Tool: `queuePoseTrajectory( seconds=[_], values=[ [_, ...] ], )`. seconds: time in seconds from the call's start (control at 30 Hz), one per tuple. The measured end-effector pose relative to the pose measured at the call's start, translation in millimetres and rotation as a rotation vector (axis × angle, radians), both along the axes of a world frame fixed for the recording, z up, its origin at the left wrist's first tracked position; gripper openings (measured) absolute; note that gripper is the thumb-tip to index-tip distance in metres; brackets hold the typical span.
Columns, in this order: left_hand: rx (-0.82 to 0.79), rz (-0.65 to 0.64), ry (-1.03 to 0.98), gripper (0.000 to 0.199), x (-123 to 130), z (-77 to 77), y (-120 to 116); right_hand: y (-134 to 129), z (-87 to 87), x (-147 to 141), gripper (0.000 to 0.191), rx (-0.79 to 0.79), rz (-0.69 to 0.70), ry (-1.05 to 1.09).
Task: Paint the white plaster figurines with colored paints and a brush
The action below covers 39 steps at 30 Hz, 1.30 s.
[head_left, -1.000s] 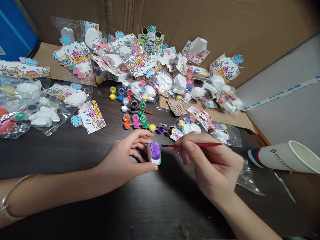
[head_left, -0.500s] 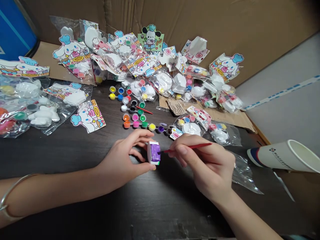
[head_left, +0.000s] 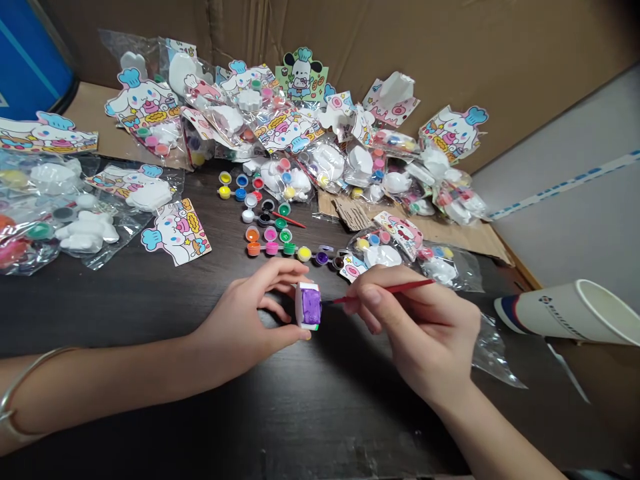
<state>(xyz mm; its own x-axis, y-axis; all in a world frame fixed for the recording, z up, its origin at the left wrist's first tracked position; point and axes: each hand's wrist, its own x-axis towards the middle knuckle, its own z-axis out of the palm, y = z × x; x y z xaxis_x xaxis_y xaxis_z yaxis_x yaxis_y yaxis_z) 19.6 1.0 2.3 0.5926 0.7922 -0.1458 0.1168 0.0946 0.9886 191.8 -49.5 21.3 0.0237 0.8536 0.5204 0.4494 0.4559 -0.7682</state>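
Note:
My left hand (head_left: 240, 313) holds a small white craft figure (head_left: 310, 307) between thumb and fingers, just above the dark table. The figure's side facing the camera is painted wet-looking purple, with a trace of green at its lower edge. My right hand (head_left: 415, 327) pinches a thin red paintbrush (head_left: 390, 291). The brush tip sits at the right edge of the purple patch, touching it or nearly so. A strip of open paint pots (head_left: 280, 243) lies just beyond my left hand.
Several plastic packets of white figures, paint pots and cartoon cards (head_left: 287, 130) are heaped against a cardboard wall (head_left: 450, 47). A paper cup (head_left: 565, 313) lies on its side at right. Loose clear plastic (head_left: 493, 353) lies beside my right hand.
My right hand has moved left from its position a second ago, bringing the brush tip from a small gap to the purple patch. The figure now stands slightly straighter in my left hand.

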Motion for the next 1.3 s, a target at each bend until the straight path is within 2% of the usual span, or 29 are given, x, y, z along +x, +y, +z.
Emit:
queuePoseTrajectory(
  seconds=[0.23,0.47,0.77,0.93,1.17,1.3],
  values=[
    [0.019,-0.007,0.001,0.049,-0.1,0.6,0.0,-2.5,1.2,-0.8,0.015,0.025,-0.051,0.016],
    [0.02,0.012,0.002,0.049,1.0,-0.5,0.3,-1.1,3.5,-1.1,0.018,0.091,0.146,-0.042],
    [0.057,0.003,-0.003,0.048,0.4,-0.6,-0.2,-2.5,0.7,-2.0,0.018,0.116,0.131,-0.11],
    [0.051,0.016,-0.002,0.049,0.1,-2.6,1.1,-3.2,0.2,0.9,0.018,0.133,0.066,-0.022],
    [-0.076,0.019,-0.015,0.052,1.5,0.0,0.3,-2.8,5.6,-0.7,0.015,0.079,0.262,-0.046],
    [-0.106,0.015,-0.02,0.053,2.3,2.6,0.9,-2.9,4.2,-1.8,0.016,0.106,0.261,-0.116]
  ],
)
